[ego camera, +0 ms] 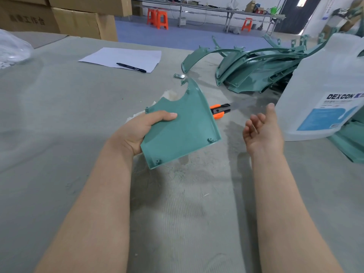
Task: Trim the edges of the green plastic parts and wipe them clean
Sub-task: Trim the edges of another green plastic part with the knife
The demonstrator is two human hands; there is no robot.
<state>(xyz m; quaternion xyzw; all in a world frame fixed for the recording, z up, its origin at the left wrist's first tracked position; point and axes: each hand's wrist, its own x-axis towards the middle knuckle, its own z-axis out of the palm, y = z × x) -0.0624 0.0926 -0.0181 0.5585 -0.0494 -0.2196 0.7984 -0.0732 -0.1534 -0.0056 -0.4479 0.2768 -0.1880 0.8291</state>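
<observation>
My left hand (141, 129) grips a flat green plastic part (183, 125) by its left edge, thumb on its inner face, holding it tilted above the table. A white cloth (171, 95) shows behind the part. An orange and black utility knife (220, 110) lies on the table just right of the part. My right hand (263, 129) hovers palm-up to the right with relaxed fingers and holds nothing. A pile of curved green parts (256, 69) lies at the back right.
A large translucent jug with a blue label (325, 99) stands at the right. More green parts (350, 142) lie behind it. White paper (122, 57) with a black pen (131, 67) lies at the back, a small metal piece (179, 76) near it. Cardboard boxes (78, 22) stand back left.
</observation>
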